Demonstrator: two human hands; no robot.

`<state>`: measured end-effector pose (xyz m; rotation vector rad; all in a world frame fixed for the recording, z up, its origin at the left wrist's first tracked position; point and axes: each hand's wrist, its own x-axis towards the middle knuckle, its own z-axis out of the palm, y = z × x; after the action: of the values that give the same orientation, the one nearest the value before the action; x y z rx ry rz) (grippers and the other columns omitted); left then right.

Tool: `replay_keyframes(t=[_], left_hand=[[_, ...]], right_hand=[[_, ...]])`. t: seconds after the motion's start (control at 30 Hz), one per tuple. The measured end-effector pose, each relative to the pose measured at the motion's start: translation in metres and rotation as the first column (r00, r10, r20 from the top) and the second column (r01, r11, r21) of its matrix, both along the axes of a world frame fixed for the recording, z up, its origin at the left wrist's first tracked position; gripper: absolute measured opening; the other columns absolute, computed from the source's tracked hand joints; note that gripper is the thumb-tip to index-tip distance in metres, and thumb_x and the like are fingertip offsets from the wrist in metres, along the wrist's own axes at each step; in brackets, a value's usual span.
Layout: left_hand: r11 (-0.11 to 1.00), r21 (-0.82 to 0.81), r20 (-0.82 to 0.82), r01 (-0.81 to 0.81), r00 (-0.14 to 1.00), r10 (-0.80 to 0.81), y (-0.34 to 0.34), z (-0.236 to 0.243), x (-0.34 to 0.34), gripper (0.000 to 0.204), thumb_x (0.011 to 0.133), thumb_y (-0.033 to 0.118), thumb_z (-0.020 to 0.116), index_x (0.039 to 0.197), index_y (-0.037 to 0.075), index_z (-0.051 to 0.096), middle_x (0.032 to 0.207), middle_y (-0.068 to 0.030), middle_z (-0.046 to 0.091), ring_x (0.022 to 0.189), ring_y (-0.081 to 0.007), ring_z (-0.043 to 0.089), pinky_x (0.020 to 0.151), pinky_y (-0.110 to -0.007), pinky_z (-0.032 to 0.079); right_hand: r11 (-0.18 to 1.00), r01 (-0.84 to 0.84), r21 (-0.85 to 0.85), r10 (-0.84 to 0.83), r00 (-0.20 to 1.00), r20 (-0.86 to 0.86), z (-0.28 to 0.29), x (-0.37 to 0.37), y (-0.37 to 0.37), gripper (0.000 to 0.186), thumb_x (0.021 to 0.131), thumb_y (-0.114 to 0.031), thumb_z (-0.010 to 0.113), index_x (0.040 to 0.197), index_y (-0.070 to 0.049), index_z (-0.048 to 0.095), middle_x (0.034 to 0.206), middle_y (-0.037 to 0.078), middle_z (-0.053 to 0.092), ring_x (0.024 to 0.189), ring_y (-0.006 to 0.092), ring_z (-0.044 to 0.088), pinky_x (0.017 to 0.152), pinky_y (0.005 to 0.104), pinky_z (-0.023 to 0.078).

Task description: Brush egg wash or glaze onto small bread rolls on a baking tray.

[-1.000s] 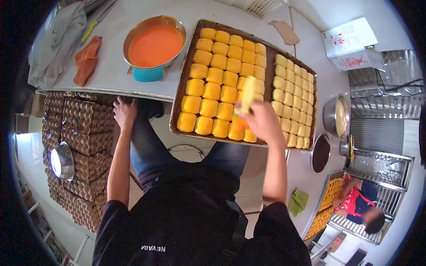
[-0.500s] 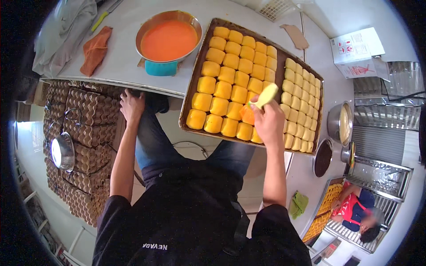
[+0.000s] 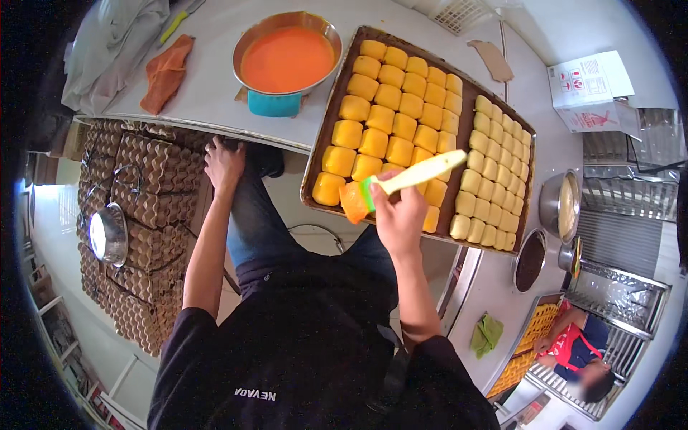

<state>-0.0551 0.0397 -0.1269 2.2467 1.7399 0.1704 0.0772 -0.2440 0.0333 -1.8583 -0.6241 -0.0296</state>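
My right hand [image 3: 401, 221] is closed around the pale yellow-green handle of a pastry brush [image 3: 416, 174], whose orange-wet bristles hang over the near edge of a dark baking tray [image 3: 464, 143]. On that tray the left block of buns [image 3: 376, 142] is glossy yellow-orange, while the right block of smaller buns [image 3: 491, 168] looks pale and matte. To the left of the tray, a metal bowl [image 3: 337, 54] of orange liquid [image 3: 287, 61] rests tilted on a teal support [image 3: 274, 104]. My left hand [image 3: 224, 166] lies on my left knee, fingers apart, holding nothing.
Stacked egg trays [image 3: 147, 236] carry a metal bowl [image 3: 109, 235] at left. An orange cloth [image 3: 166, 75] and yellow-handled knife [image 3: 172, 27] lie on the table. More bowls [image 3: 559, 204], a green cloth [image 3: 487, 334] and a tray of lattice pastries [image 3: 527, 344] are right, near another person [image 3: 577, 351].
My right hand has moved left and toward me, bringing the brush from over the buns to the tray's near edge. My left hand stays on the knee. The whole view has shifted slightly.
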Motion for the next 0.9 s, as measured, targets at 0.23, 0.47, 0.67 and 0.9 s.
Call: replay_keyframes(t=[0.23,0.47,0.67,0.9], left_hand=[[0.998,0.064,0.013,0.014,1.0,-0.015,0.002,-0.008,0.002,0.066,0.079,0.047,0.061,0.124,0.002,0.041,0.121,-0.0238,0.046,0.11,-0.0408,0.049,0.086,-0.052,0.044],[0.998,0.064,0.022,0.009,1.0,-0.01,0.001,0.001,-0.003,0.066,0.079,0.047,0.061,0.124,0.003,0.041,0.118,-0.0221,0.048,0.109,-0.0406,0.05,0.085,-0.052,0.044],[0.999,0.035,-0.015,0.008,1.0,-0.008,-0.002,0.002,0.005,0.067,0.079,0.046,0.06,0.126,0.003,0.039,0.12,-0.0229,0.047,0.11,-0.0412,0.049,0.086,-0.052,0.044],[1.0,0.03,-0.01,-0.004,1.0,0.005,0.003,-0.006,0.0,0.069,0.079,0.046,0.06,0.127,0.003,0.038,0.124,-0.0249,0.045,0.112,-0.0418,0.048,0.088,-0.051,0.043]], right_hand=[[0.958,-0.078,-0.275,0.174,0.923,0.343,0.01,0.018,0.016,0.019,0.083,-0.013,0.067,0.095,-0.001,0.056,0.079,0.002,0.058,0.066,0.0111,0.052,0.058,0.0268,0.043],[0.965,0.214,0.149,-0.156,0.932,-0.326,0.007,0.044,-0.068,0.016,0.084,-0.008,0.065,0.094,0.001,0.056,0.082,0.004,0.058,0.066,0.0095,0.054,0.059,0.0219,0.045],[0.969,0.248,-0.023,-0.244,0.964,0.103,0.0,0.051,-0.111,0.01,0.084,-0.003,0.064,0.091,0.003,0.059,0.088,0.007,0.061,0.075,0.0114,0.058,0.068,0.0231,0.048],[0.936,-0.231,-0.265,0.202,0.971,-0.13,0.009,0.065,-0.129,0.013,0.083,-0.002,0.066,0.093,0.004,0.061,0.095,0.008,0.063,0.087,0.0125,0.059,0.076,0.0252,0.048]])
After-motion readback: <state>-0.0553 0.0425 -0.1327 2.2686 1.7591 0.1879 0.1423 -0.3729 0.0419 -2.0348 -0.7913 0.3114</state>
